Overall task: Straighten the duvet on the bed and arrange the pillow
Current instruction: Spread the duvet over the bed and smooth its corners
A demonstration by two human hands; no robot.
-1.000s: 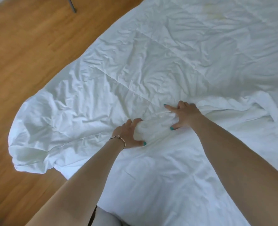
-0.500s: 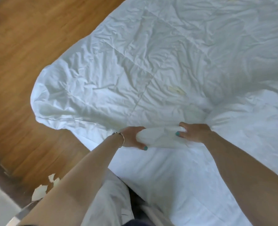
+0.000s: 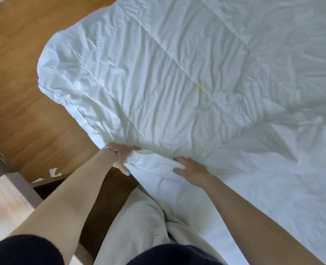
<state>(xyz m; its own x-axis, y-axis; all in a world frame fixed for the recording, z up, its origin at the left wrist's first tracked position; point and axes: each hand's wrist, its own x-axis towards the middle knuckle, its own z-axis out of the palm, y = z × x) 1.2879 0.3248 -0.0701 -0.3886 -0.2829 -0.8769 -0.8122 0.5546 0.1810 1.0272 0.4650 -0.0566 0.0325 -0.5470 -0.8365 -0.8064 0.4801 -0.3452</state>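
both hands grip the near edge of the white duvet [image 3: 177,73]: left hand [image 3: 125,157] with a bracelet [image 3: 113,153] at its wrist, right hand [image 3: 191,171] beside it. the duvet's rumpled corner overhangs the wooden floor [image 3: 21,73].

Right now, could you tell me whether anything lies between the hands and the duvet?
Nothing visible does. The left hand and the right hand both already grip the near edge of the duvet, with its fabric bunched between them. No pillow is in view.
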